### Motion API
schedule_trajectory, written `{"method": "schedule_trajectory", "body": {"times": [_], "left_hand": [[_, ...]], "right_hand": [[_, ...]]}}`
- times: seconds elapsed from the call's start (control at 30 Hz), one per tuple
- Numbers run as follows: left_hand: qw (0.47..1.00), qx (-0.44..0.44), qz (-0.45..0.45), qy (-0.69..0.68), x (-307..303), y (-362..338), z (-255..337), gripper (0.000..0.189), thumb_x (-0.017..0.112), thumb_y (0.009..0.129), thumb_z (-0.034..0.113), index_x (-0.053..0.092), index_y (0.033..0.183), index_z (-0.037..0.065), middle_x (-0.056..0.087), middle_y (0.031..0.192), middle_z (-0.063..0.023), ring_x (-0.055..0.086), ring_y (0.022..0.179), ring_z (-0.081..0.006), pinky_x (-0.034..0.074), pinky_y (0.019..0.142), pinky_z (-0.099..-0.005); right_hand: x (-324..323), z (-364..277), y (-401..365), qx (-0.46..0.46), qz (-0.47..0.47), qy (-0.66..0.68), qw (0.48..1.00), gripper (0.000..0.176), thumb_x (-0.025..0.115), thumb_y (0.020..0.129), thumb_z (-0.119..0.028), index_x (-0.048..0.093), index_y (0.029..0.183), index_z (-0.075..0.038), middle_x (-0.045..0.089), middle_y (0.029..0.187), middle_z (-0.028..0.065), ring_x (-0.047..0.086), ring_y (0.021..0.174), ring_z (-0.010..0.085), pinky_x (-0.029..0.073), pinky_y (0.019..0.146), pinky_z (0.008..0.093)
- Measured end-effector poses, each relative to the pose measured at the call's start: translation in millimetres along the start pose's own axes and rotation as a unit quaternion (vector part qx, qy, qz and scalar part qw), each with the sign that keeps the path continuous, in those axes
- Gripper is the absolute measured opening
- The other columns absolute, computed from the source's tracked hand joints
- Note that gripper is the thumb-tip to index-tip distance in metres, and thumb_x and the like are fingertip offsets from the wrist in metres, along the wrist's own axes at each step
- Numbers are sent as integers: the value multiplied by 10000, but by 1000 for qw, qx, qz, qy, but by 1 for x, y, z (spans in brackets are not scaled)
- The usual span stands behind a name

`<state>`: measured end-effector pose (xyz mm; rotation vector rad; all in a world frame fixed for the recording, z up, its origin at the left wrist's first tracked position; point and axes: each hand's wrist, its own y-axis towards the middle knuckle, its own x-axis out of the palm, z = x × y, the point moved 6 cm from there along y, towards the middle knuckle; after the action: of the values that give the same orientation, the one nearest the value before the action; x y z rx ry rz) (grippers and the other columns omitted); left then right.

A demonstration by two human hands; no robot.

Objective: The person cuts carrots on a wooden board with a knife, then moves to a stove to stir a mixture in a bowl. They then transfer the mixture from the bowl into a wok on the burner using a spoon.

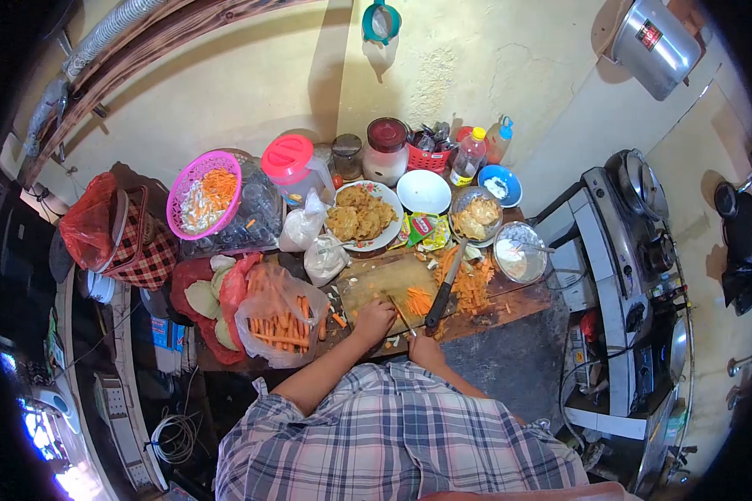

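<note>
My right hand (427, 350) is closed around the handle of a knife (402, 315), whose thin blade points up and away over the wooden cutting board (374, 280). Left of the blade, my left hand (376, 318) rests on the board with curled fingers; whatever they hold is hidden beneath them. Cut carrot strips (419, 299) lie just right of the blade. A second knife with a black handle (439, 306) lies across the board's right side, beside a large heap of carrot strips (474, 282). Small pale scraps are scattered around the board.
A clear bag of whole carrots (281, 324) and a red bag of cabbage (205, 305) stand left. Behind are a plate of fritters (361, 215), a white bowl (424, 193), a flour bowl (520, 253) and a pink basket (204, 195). A stove (622, 217) is right.
</note>
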<state>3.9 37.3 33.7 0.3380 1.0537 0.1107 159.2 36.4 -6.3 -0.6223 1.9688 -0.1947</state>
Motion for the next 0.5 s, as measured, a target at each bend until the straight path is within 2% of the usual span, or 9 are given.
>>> {"method": "schedule_trajectory", "body": {"times": [0.17,0.3,0.37,0.5], "left_hand": [[1000,4,-12,14,4,-2,-2,94,643,735,177,669,745,87,617,804,2,574,785,-208,456,682,-362],[1000,-2,-1,15,-1,-4,-3,92,635,755,199,683,755,121,625,816,27,573,813,-190,428,710,-372],[1000,-1,2,19,1,-6,-3,93,632,762,207,688,761,133,631,825,35,574,822,-182,422,717,-376],[999,-11,-23,33,6,-6,-6,102,629,766,217,698,782,144,644,851,46,575,841,-176,416,725,-372]], "right_hand": [[0,-12,10,-57,37,19,997,360,457,908,-269,478,1050,61,594,743,304,596,715,489,472,645,561],[-6,-5,2,-56,42,47,996,346,458,908,-261,476,1032,61,588,737,312,589,702,495,473,631,556],[-8,-3,-1,-20,7,49,999,307,464,904,-251,495,981,45,605,747,297,606,709,470,486,643,546],[3,1,5,-48,18,39,998,315,465,903,-254,496,1000,44,607,726,296,608,698,470,484,641,549]]}}
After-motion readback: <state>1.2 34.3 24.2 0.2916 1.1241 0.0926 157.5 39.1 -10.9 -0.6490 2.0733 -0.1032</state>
